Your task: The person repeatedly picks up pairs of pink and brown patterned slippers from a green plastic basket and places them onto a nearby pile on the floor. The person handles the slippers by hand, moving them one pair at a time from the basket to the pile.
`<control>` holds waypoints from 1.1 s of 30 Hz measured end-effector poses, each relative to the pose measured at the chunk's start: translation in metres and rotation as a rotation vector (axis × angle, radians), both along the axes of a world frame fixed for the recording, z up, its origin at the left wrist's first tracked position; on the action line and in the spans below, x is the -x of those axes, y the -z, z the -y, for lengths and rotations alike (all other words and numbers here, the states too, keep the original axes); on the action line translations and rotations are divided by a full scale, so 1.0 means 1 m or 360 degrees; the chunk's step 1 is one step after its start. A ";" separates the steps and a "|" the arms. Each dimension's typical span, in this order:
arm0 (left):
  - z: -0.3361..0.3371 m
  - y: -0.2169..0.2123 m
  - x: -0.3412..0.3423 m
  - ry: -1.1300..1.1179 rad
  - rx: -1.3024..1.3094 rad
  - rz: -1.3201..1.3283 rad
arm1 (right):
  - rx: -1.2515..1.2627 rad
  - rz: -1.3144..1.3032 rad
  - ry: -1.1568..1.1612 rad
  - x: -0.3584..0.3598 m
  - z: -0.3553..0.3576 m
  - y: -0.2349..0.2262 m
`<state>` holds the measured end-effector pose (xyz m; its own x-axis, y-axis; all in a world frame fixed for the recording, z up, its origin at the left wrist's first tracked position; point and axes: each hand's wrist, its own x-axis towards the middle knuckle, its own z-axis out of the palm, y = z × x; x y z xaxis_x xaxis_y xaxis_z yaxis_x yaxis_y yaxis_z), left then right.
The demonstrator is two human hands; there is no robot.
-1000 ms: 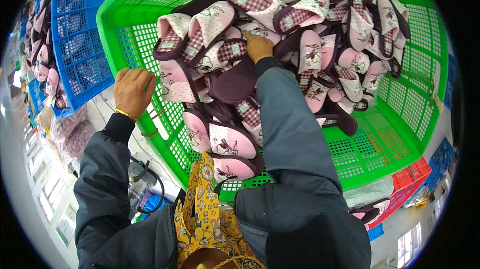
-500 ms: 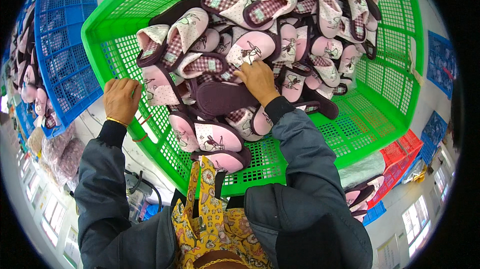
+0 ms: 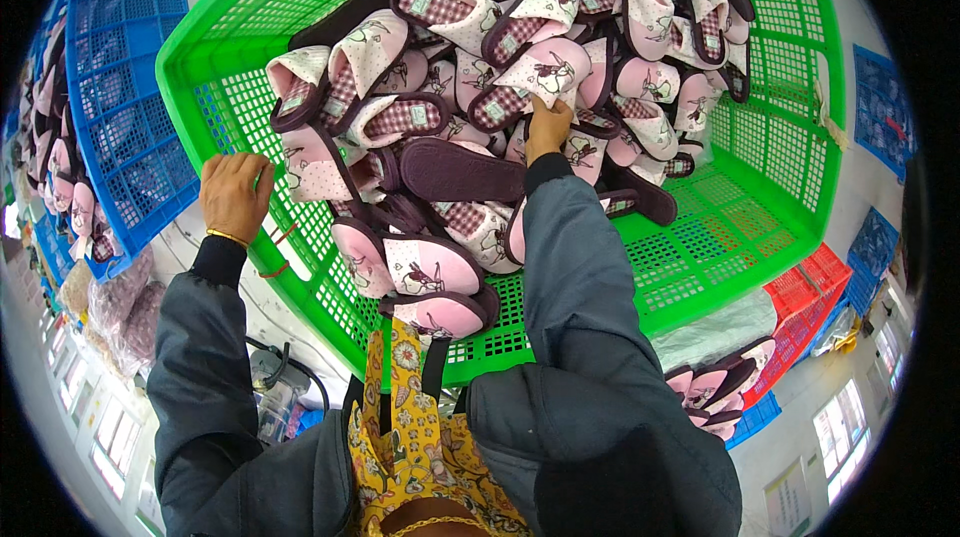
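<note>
A large green plastic basket [image 3: 290, 309] holds many slippers, pink and white with dark soles and checked insoles. My left hand [image 3: 236, 195] is closed over the basket's left rim, its fingers curled on the edge. Deep in the heap, my right hand [image 3: 549, 129] pinches the edge of a slipper [image 3: 550, 65] with a printed figure on its upper; its fingertips are partly hidden. Just left of that hand lies an upturned slipper [image 3: 460, 171], dark sole up. Several pink-toed slippers [image 3: 432, 267] rest at the basket's near side.
To the left stands a blue crate [image 3: 130, 87], with more slippers beyond it. Clear bagged bundles [image 3: 125, 312] sit below that. At the lower right are a red crate [image 3: 800, 312] and a pile of slippers [image 3: 722, 382]. Farther right is another blue crate [image 3: 882, 117].
My right hand has moved right and slightly away from me. The slipper it pinches has turned, its checked insole now showing. My left hand stays on the rim.
</note>
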<state>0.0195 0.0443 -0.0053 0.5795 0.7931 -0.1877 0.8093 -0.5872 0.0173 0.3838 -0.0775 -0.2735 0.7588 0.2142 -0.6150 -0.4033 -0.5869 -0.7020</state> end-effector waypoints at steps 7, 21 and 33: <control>0.002 0.003 0.002 0.0009 -0.0026 0.0034 | -0.0284 0.0181 0.0479 0.003 -0.024 0.009; -0.001 -0.007 0.005 0.0094 -0.0056 0.0163 | -0.0814 0.0036 0.0163 -0.006 0.043 -0.151; 0.105 -0.126 -0.113 -0.0458 0.2872 0.1596 | -0.0960 0.0501 -0.1083 0.126 0.220 -0.451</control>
<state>0.1320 -0.0611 0.1209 0.8723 0.1907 -0.4502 0.2026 0.6971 0.6877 0.2578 -0.2973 0.1775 0.4667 0.8832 -0.0468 0.1488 -0.1306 -0.9802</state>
